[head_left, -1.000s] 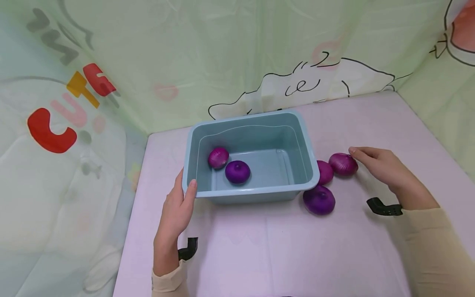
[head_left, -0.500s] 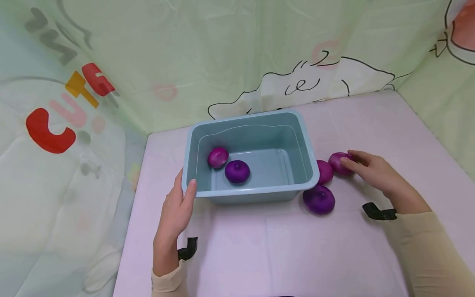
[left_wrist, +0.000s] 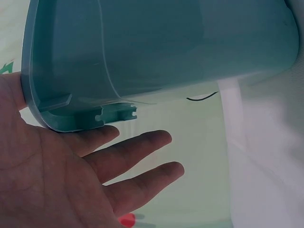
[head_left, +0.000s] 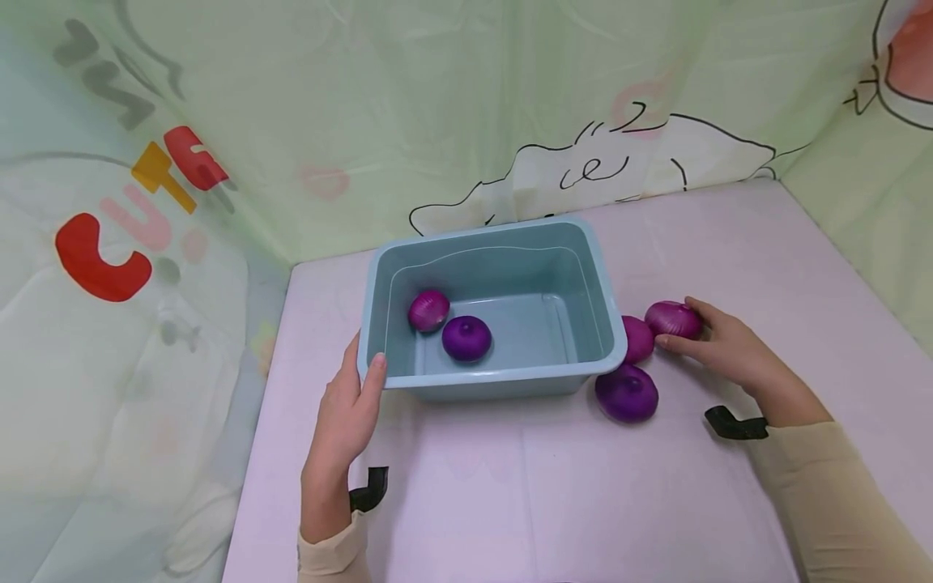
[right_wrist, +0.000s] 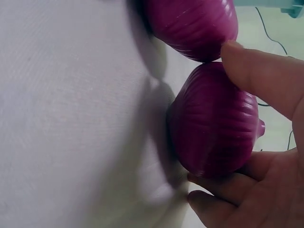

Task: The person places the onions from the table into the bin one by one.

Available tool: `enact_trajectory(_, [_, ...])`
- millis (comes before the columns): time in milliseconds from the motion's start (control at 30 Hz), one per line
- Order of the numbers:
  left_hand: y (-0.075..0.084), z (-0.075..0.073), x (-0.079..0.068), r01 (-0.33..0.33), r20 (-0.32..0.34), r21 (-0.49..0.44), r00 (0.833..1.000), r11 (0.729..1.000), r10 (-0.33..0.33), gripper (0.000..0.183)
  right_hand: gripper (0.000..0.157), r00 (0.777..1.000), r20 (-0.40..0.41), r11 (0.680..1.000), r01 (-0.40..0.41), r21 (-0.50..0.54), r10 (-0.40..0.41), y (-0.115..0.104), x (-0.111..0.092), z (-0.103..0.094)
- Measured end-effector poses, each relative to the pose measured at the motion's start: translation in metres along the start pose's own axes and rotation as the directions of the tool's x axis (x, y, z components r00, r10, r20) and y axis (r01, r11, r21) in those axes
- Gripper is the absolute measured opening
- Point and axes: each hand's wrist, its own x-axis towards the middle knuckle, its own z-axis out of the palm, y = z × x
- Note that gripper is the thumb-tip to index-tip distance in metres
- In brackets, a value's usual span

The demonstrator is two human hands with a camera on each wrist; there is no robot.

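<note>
A light blue plastic bin (head_left: 496, 376) stands on the table, holding a magenta onion (head_left: 428, 311) and a darker purple onion (head_left: 466, 338). At its left front corner, my left hand (head_left: 346, 413) grips the rim between thumb and forefinger; the other fingers (left_wrist: 142, 147) extend freely in the left wrist view. To the bin's right, my right hand (head_left: 736, 348) has thumb and fingers around a red onion (right_wrist: 216, 121) on the table. That onion touches another magenta onion (head_left: 637, 338), partly hidden by the bin. Nearer me lies a dark purple onion (head_left: 628, 393).
A pale cloth covers the table (head_left: 466, 502). Printed curtains (head_left: 350, 105) hang along its back and sides, close behind the bin. A black wrist mount (head_left: 736, 423) sticks out from my right wrist, another (head_left: 370, 488) from my left.
My right hand has come left and lower, and its thumb and fingers have closed around the outermost onion. My left hand and the bin have stayed still.
</note>
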Motion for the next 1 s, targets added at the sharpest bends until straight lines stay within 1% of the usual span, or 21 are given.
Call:
enact_trajectory(367, [-0.001, 0.000, 0.000, -0.004, 0.001, -0.002, 1.000, 1.000, 0.004, 0.063, 0.101, 0.999, -0.038, 1.000, 0.020, -0.008, -0.021, 0.003, 0.001, 0.004])
enact_trajectory(500, [-0.001, 0.000, 0.001, -0.003, 0.006, -0.002, 1.000, 1.000, 0.003, 0.063, 0.098, 0.998, -0.059, 1.000, 0.030, -0.010, -0.031, 0.004, 0.001, 0.007])
enact_trajectory(733, [0.000, 0.000, 0.001, -0.009, 0.005, -0.002, 1.000, 1.000, 0.009, 0.063, 0.100, 0.997, -0.082, 1.000, -0.007, 0.004, 0.008, 0.000, -0.002, 0.006])
enact_trajectory(867, [0.001, 0.000, 0.000, -0.007, 0.007, -0.003, 1.000, 1.000, 0.007, 0.064, 0.100, 0.995, -0.089, 0.999, -0.030, 0.032, 0.033, -0.001, -0.006, 0.000])
enact_trajectory(1000, [0.001, 0.000, 0.001, -0.007, 0.007, 0.001, 1.000, 1.000, 0.007, 0.066, 0.103, 0.995, -0.080, 0.996, -0.057, 0.072, 0.063, 0.000, -0.010, -0.008])
